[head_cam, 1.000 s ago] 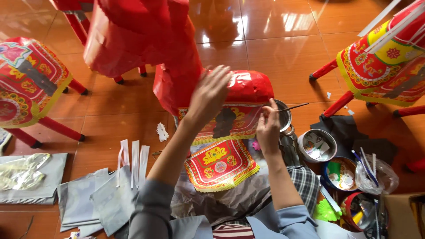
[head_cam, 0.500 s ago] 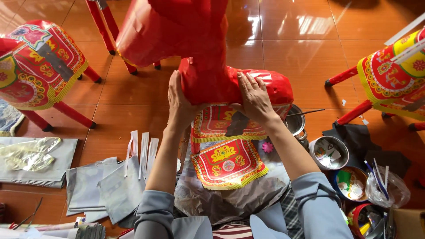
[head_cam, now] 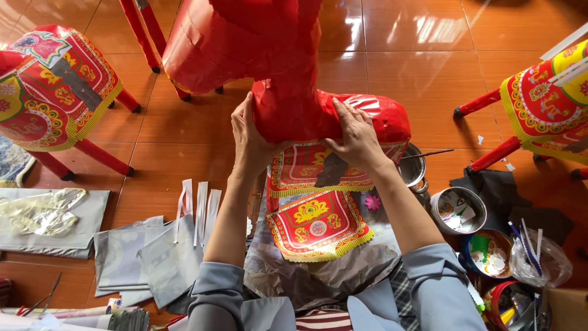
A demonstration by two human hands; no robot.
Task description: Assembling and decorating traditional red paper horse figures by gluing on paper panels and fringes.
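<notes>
- Grip: the left hand and right hand press flat, fingers spread, on either side of the red paper figure; neither closes around it.
- The figure stands on the floor just ahead of the person; it looks light, hollow and easily dented, its glossy paper slippery. Broad palms on the rounded body suit it best.
- Nearby: trimmed panel, paper strips, tins; other figures crowd both sides.

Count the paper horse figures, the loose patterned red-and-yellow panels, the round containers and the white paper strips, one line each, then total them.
Red paper horse figures: 3, the one under the left hand and right hand at, one left, one right
Loose patterned panels: 1
Round containers: 4
White paper strips: 3
Total: 11
</notes>
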